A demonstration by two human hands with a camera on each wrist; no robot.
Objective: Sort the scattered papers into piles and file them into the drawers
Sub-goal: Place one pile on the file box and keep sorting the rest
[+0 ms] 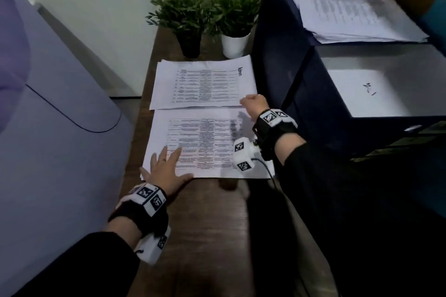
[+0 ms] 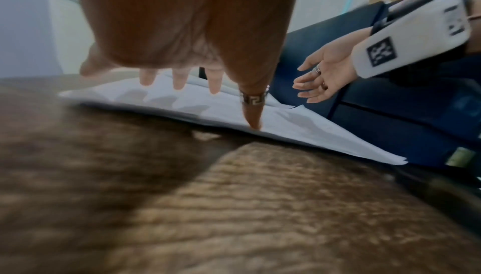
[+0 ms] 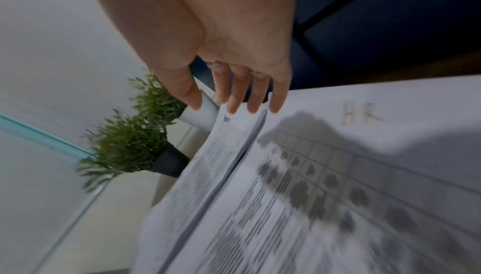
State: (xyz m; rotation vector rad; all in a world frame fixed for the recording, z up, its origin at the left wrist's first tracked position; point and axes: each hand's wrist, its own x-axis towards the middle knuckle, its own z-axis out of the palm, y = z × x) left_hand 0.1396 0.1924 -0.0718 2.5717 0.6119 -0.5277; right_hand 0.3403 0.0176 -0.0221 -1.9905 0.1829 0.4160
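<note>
Two piles of printed sheets lie on the wooden table: a far pile and a near pile. My left hand lies flat with spread fingers on the near pile's front left corner, its thumb on the front edge. My right hand hovers at the right edge where the piles meet. Its straight fingers reach over the far pile's corner and hold nothing. To the right, a dark blue cabinet has an open drawer with a sheet in it.
Another stack of papers sits on top of the cabinet. Two potted plants, one in a black pot and one in a white pot, stand behind the far pile. A bulky pale lilac object borders the table's left side.
</note>
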